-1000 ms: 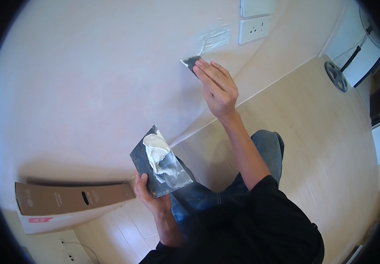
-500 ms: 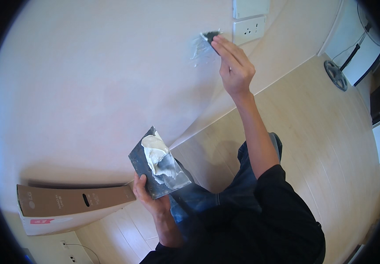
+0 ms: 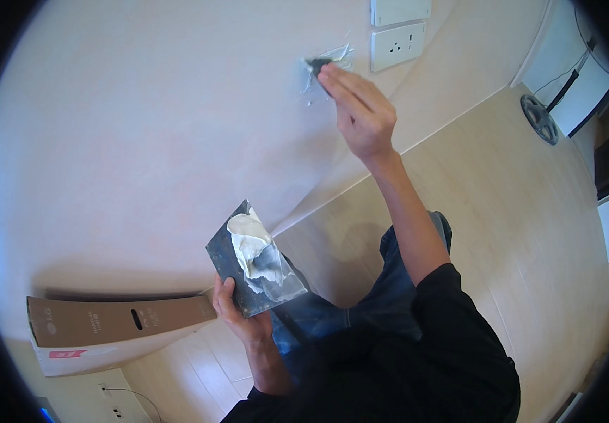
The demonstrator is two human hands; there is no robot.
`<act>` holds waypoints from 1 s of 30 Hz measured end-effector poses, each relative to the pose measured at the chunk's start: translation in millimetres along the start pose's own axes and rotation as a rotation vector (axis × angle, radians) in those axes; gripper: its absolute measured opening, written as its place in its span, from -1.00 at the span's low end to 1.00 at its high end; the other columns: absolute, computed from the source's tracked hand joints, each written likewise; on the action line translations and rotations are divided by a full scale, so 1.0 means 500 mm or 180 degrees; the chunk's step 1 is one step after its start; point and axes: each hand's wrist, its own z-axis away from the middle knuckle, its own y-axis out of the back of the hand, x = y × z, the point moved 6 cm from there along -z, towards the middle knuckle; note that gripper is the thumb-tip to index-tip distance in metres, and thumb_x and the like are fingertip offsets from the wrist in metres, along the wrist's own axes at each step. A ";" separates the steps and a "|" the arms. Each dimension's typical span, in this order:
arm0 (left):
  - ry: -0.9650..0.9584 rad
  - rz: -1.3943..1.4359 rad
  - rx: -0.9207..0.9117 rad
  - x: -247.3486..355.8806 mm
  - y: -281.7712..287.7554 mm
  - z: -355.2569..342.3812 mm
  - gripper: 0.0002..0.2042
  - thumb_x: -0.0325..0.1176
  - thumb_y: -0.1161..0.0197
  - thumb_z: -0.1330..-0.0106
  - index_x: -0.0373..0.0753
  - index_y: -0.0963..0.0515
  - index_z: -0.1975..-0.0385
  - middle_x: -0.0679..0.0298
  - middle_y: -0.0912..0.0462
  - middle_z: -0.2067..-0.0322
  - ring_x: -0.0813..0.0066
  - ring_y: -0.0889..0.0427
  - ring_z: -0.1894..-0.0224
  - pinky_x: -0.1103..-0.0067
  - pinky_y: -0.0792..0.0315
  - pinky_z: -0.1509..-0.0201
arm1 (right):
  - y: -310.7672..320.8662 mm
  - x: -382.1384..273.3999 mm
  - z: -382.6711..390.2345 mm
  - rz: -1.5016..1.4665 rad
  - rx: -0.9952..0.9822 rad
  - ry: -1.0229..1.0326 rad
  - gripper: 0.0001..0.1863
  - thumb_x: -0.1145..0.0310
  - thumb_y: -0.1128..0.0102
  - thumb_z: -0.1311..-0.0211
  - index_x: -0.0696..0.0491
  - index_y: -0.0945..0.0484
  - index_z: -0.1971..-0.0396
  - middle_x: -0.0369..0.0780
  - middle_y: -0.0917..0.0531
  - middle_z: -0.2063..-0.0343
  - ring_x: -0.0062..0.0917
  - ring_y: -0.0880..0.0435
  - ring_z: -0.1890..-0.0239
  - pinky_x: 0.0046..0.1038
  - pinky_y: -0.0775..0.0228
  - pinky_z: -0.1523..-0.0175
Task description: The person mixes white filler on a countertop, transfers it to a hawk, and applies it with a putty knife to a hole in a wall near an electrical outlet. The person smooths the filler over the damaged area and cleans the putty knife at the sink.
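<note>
My left hand [image 3: 240, 312] grips a dark flat plasterer's hawk [image 3: 223, 248] from below, its thumb on the top face. A thick mound of white putty [image 3: 250, 240] lies on the plate, smeared thinner toward its right corner. Up at the wall, my right hand [image 3: 362, 111] is closed on a small dark putty knife [image 3: 319, 65], its blade against the surface. Around the blade is a wet patch of white filler [image 3: 344, 56] with ridges and specks. My fingers hide most of the knife.
Just right of the patch a white wall socket [image 3: 397, 48] is mounted, with another white plate [image 3: 400, 10] above it. A large cardboard box [image 3: 114, 319] leans along the wall at lower left. A fan's round base [image 3: 539, 120] stands on the wood-look floor [image 3: 474, 197] at right.
My right hand and the putty knife have moved left and slightly down across the wall patch. Streaks of filler now show nearer the socket. The left hand and hawk stay nearly still.
</note>
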 end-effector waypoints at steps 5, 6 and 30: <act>0.0005 -0.0009 -0.0145 0.003 -0.005 -0.001 -0.58 -0.26 -0.04 -0.32 -0.38 -0.45 -0.09 0.18 -0.59 0.08 0.42 -0.59 0.01 0.50 -0.47 -0.09 | 0.018 -0.020 0.010 -0.0209 -0.0041 0.0061 -0.70 0.76 -0.23 -0.03 0.18 -0.72 0.23 -0.13 -0.75 0.22 -0.37 -0.76 0.14 -0.48 -0.60 0.01; 0.0017 -0.0025 -0.0110 0.003 -0.005 -0.001 -0.58 -0.26 -0.04 -0.32 -0.38 -0.45 -0.09 0.18 -0.59 0.07 0.42 -0.59 0.00 0.50 -0.47 -0.10 | 0.032 -0.009 0.008 -0.0200 0.0159 -0.0116 -0.71 0.76 -0.23 -0.06 0.18 -0.72 0.22 -0.12 -0.76 0.21 -0.38 -0.76 0.14 -0.49 -0.59 0.00; -0.0085 -0.0040 0.0207 0.001 -0.008 0.010 -0.58 -0.26 -0.08 -0.33 -0.35 -0.44 -0.13 0.18 -0.58 0.02 0.39 -0.58 -0.05 0.45 -0.46 -0.15 | -0.008 -0.134 0.105 -0.1308 0.0794 -0.2744 -0.71 0.62 -0.20 -0.24 0.28 -0.62 0.03 -0.02 -0.71 0.10 -0.35 -0.73 0.03 -0.32 -0.51 -0.16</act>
